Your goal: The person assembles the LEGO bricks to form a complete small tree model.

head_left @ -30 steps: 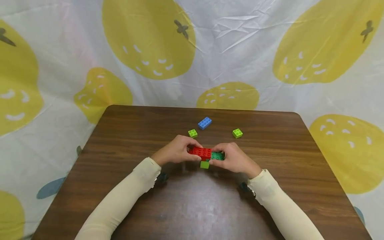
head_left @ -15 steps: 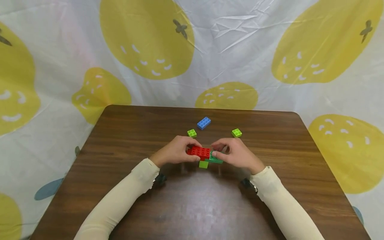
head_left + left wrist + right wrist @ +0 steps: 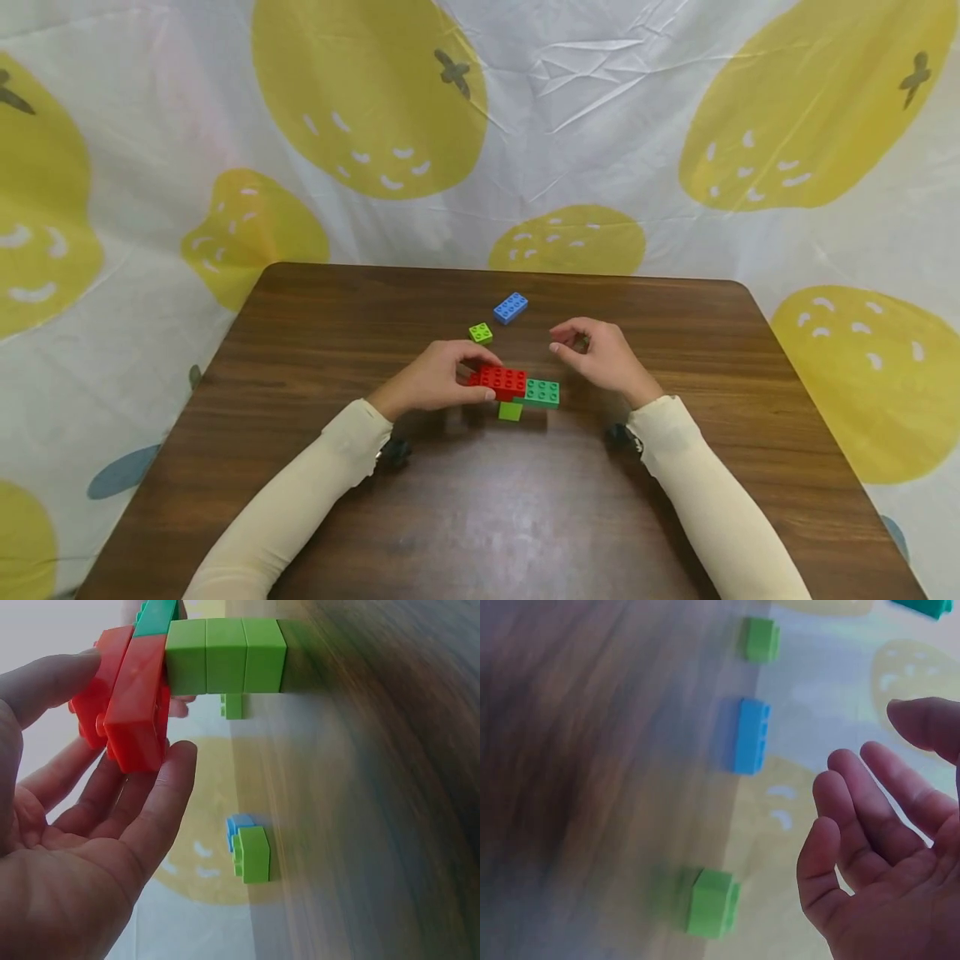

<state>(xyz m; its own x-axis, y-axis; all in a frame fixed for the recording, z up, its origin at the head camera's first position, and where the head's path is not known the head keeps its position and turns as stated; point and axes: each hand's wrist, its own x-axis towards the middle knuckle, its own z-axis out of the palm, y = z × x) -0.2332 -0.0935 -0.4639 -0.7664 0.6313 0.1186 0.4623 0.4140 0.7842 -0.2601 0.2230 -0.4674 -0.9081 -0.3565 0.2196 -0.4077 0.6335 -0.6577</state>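
The left hand (image 3: pixel 438 379) grasps the red bricks (image 3: pixel 506 382) between thumb and fingers, atop a lime column (image 3: pixel 225 656) that seems to stand on the table (image 3: pixel 480 517); a green brick (image 3: pixel 543 392) juts toward 3 o'clock. The right hand (image 3: pixel 607 358) hangs loosely curled, holding nothing, between 2 and 3 o'clock of the build. The step looks like steadying the build while another piece is fetched; the next move probably calls for pinching the nearby lime brick (image 3: pixel 712 904), hidden from the head view. The blue brick (image 3: pixel 511 307) lies at 12 o'clock, the table's far edge and cloth (image 3: pixel 420 229) beyond it; the other lime brick (image 3: pixel 481 333), at 11, crowds the left fingers. Bare tabletop spreads toward 6.
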